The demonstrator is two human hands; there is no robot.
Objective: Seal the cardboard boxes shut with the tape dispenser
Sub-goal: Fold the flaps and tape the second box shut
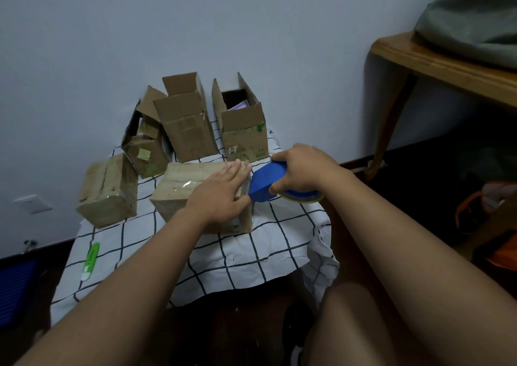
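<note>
Left hand: I see my left hand (221, 195) lying flat on top of the closed box (195, 195), fingers straight and together, pressing the lid down near its right edge.
Right hand: my right hand (303, 170) has its fingers curled round the tape dispenser (265, 182), gripping it from above just beside the box's right side.
Tape dispenser: a blue, blocky plastic body with flat faces and hard edges; its lower left corner meets the right edge of the box. Under my hand a roll of tape (303, 196) shows as a round, yellowish, glossy rim.
Closed box: dull brown cardboard, rectangular, worn and scuffed; a shiny strip of clear tape runs across the top and catches the light.
Sealed box at left: another closed carton (107, 191), squat, creased, standing well apart from my hands at the table's left edge.
Open boxes: three stand at the back against the wall. The left one (145, 142) is tilted and torn, with a pale patch on its side; the middle one (184, 125) is upright with flaps raised; the right one (244, 129) is upright, printed in green, with something pale purple inside.
Cloth: a white tablecloth (251, 253) with a thin black grid, crumpled where it hangs off the right corner.
Cutter: a slim green and white utility knife (90, 260) lies on the cloth near the left edge.
Wall: plain, smooth, pale grey-blue (251, 30).
</note>
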